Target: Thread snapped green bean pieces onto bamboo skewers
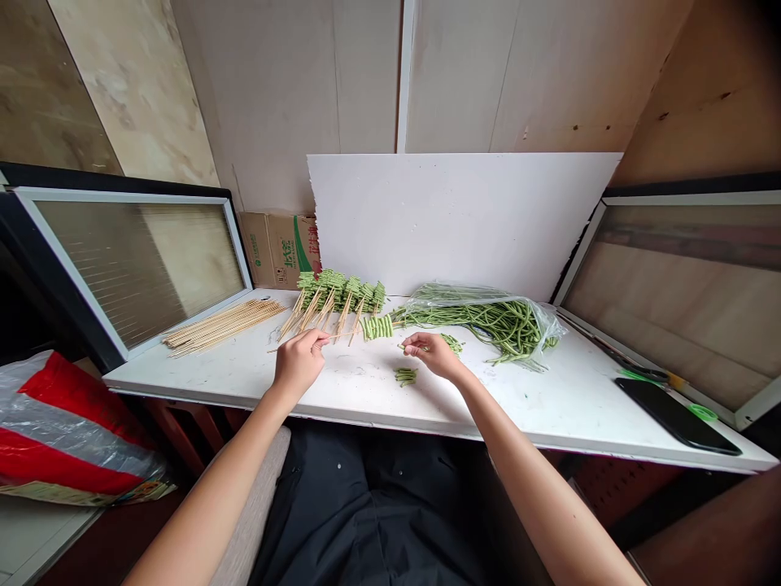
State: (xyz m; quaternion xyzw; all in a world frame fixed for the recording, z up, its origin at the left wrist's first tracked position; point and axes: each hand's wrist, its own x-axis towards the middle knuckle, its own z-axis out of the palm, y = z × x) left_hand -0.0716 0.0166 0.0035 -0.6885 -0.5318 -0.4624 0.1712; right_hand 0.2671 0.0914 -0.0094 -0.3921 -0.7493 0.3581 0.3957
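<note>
My left hand [300,358] is closed on a thin wooden skewer [338,334], held nearly level above the table. Cut pieces of green long bean [377,327] sit side by side on the skewer's right part. My right hand [432,352], a short way right of the skewer's tip, pinches a short bean piece [403,347]. Below it lies a small pile of cut bean pieces [405,376], and another pile [452,343] is partly hidden behind the hand. Farther back, several skewers loaded with bean pieces [342,291] are heaped, their bare ends toward me.
Bare skewers [223,324] lie at the left of the white table [549,407]. Whole long beans [512,325] spill from a clear plastic bag [464,295]. A black phone [677,413] rests at the right edge. A cardboard box [277,248] and white board [464,220] stand behind.
</note>
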